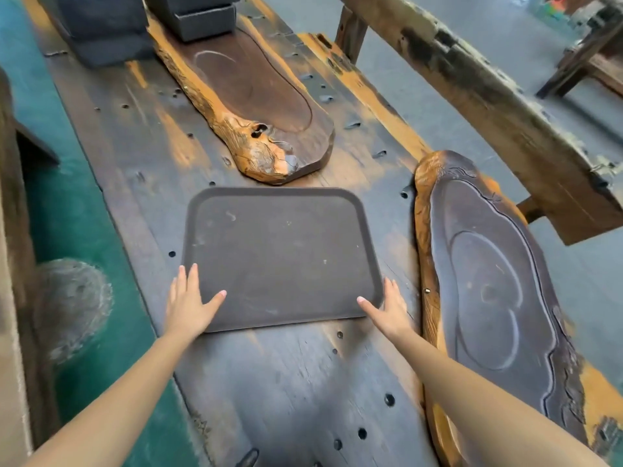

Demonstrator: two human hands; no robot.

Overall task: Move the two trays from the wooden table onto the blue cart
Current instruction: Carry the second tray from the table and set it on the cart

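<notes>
Head view: both hands lie spread on the near corners of a flat dark-brown rectangular tray [283, 257] — left hand [188, 306] at its left corner, right hand [389, 310] at its right — fingers flat, thumbs inside the rim. It rests on the worn wooden table [286, 382]; beyond lies a carved live-edge slab tray [249, 92].

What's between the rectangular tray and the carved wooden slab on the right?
Head view: the right hand on the rectangular tray edge, otherwise bare table before the slab.
</notes>
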